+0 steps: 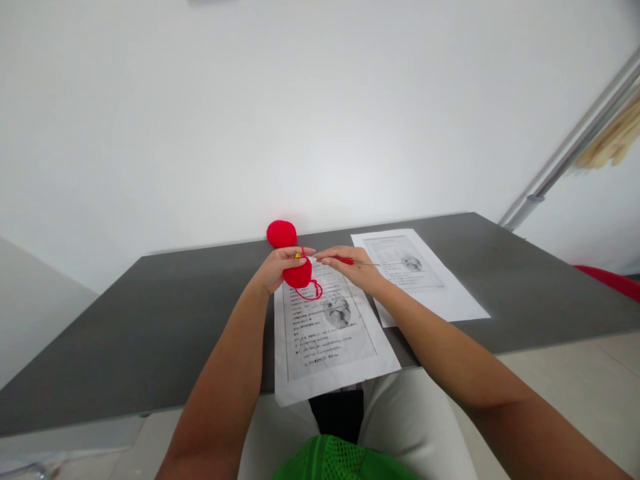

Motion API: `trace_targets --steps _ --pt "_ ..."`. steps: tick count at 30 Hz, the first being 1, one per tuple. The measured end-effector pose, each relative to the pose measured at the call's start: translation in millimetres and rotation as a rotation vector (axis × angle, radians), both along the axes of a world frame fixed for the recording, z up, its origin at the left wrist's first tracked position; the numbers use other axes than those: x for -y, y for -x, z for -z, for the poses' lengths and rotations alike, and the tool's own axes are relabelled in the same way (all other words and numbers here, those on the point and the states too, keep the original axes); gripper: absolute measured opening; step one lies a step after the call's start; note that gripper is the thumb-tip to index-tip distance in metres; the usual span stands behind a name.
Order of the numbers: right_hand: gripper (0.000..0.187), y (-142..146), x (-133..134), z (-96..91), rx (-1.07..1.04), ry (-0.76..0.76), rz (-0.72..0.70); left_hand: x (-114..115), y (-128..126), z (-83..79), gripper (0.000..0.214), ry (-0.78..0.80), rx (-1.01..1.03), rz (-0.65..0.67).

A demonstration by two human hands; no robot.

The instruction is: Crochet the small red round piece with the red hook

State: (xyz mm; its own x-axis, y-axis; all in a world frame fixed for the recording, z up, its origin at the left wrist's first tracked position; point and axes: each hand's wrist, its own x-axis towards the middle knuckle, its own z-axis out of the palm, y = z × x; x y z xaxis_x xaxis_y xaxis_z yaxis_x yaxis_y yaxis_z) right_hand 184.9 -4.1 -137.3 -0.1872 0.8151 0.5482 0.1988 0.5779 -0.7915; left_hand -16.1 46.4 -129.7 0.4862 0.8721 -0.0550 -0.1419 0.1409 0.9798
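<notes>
Green mesh fabric [340,460] at the bottom edge, closest to the lens; pale trousers [420,413] above it, the person seated at a table.

Both bare forearms reach forward and meet over the near part of the grey table [150,320].

Left hand [280,267]: curled, fingers pinching a small red crochet piece [299,275], held just above the top of a printed sheet [325,347]. Small yellow marker [298,255] at the piece's upper edge, by the fingertips.

Right hand [350,267]: closed on a thin crochet hook [345,261], red at the grip. Its working end points left and meets the piece; a slim metal tail sticks out to the right past the hand.

Red yarn loop [313,291] hangs from the piece and lies on the sheet.

Red yarn ball [281,233] sits behind the hands, by the table's far edge, close to the white wall [250,100].

Printed sheet overhangs the near table edge. Second printed sheet [425,280] lies to the right, angled; their corners look to overlap under the right wrist. Text on both too small to read.

Metal pole [565,160] slants up at far right. Red object [610,280] at the right edge, only partly seen.
</notes>
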Motion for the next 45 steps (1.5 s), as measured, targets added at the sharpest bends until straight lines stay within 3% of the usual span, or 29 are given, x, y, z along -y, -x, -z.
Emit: trace_targets --steps 12,19,26,34,45 --pt "0.02 3.4 2.7 -4.2 -0.223 0.169 -0.088 0.6 8.0 -1.4 0.038 -0.005 -0.014 0.082" --pt "0.016 -5.0 0.1 -3.7 -0.003 0.054 -0.123 -4.0 13.3 2.2 0.038 0.045 0.015 0.097" --pt "0.018 -4.1 3.6 -8.1 -0.06 0.077 -0.146 -6.8 14.8 6.2 0.04 0.055 0.022 0.168" --pt "0.016 -9.1 0.7 -6.2 0.056 -0.031 -0.207 -10.8 18.1 11.3 0.039 0.036 0.053 0.199" --pt "0.018 -10.8 3.3 -12.4 -0.003 0.066 -0.248 -12.1 21.7 15.9 0.036 0.06 0.034 0.258"
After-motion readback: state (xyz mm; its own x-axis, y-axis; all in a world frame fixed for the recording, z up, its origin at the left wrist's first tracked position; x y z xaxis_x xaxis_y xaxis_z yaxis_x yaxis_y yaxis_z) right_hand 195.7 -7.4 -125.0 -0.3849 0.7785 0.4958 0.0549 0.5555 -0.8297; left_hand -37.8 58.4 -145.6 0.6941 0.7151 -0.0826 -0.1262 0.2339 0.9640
